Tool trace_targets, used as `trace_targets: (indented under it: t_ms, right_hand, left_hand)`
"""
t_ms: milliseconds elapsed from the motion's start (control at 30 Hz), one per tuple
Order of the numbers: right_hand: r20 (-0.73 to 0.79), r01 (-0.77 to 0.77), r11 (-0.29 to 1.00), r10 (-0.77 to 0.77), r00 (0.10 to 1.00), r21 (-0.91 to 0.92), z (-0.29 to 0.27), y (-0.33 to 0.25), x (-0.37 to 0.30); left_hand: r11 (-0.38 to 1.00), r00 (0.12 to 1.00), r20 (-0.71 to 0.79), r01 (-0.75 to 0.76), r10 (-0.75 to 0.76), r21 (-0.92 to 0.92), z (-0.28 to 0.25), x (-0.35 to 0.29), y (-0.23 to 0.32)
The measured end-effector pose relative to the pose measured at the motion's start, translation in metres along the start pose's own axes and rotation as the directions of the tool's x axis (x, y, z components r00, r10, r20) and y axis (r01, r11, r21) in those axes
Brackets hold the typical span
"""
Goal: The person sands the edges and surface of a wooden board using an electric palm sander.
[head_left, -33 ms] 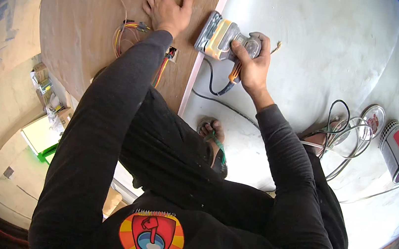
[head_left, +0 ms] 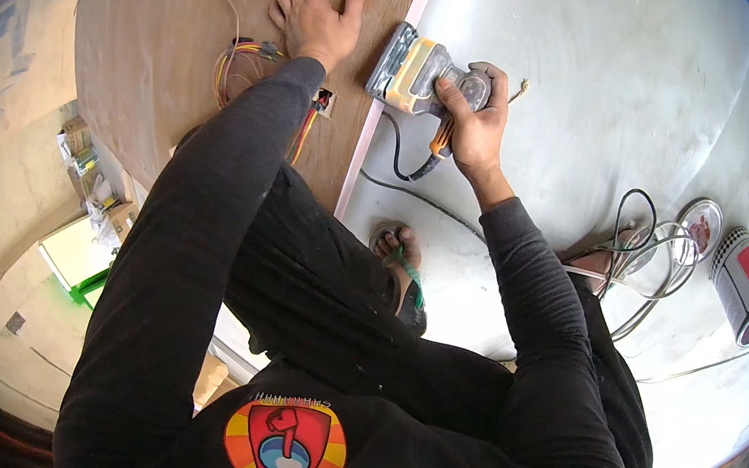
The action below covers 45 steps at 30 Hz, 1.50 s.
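My left hand [head_left: 316,21] lies flat with spread fingers on the brown wooden panel [head_left: 155,39]. Wrapped round the body of a dusty grey and yellow electric sander [head_left: 411,75] is my right hand [head_left: 477,120]. The sander is turned on its side, its pad end at the panel's pale pink edge strip [head_left: 365,144]; whether the pad presses on it I cannot tell. A black power cord [head_left: 398,157] with an orange and black sleeve runs down from the tool. Near my left forearm, coloured wires [head_left: 305,132] come out of a small cutout in the panel.
Another bundle of wires [head_left: 246,48] lies on the panel. My sandalled foot [head_left: 404,256] stands on the pale grey floor [head_left: 600,75]. At right are coiled cables [head_left: 670,261], a round lid [head_left: 701,225] and a paint can [head_left: 746,289]. Boxes [head_left: 77,141] sit at far left.
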State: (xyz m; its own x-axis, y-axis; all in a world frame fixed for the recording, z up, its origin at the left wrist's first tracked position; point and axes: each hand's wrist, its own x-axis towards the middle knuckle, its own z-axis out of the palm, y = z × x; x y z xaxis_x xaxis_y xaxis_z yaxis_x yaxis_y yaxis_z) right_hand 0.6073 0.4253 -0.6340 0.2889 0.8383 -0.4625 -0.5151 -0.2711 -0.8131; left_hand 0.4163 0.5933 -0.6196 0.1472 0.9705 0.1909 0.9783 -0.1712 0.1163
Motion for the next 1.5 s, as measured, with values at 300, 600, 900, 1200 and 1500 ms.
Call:
trace_targets:
  t_ms: [300, 600, 900, 1200, 1500]
  right_hand:
    - [-0.024, 0.150, 0.989, -0.150, 0.988, -0.006, -0.009, -0.030, 0.064]
    - [-0.011, 0.050, 0.999, -0.050, 0.999, 0.017, -0.002, 0.006, -0.006]
    - [-0.062, 0.121, 0.993, -0.121, 0.991, -0.004, -0.008, -0.037, 0.075]
    - [-0.054, 0.100, 0.992, -0.104, 0.993, -0.081, -0.005, -0.013, 0.024]
    - [-0.057, 0.118, 0.992, -0.120, 0.991, -0.037, -0.003, -0.007, 0.021]
  left_hand:
    - [0.998, 0.998, -0.045, -0.047, 0.044, -0.047, 0.003, 0.003, 0.003]
    - [0.998, 0.996, -0.063, -0.059, 0.057, -0.021, 0.003, 0.001, -0.001]
    - [0.997, 0.998, -0.036, -0.055, 0.053, -0.049, -0.003, -0.001, 0.004]
    - [0.999, 0.998, -0.047, -0.033, 0.032, -0.004, 0.003, 0.000, 0.001]
    - [1.000, 0.999, -0.027, -0.029, 0.029, -0.012, 0.003, 0.000, -0.001]
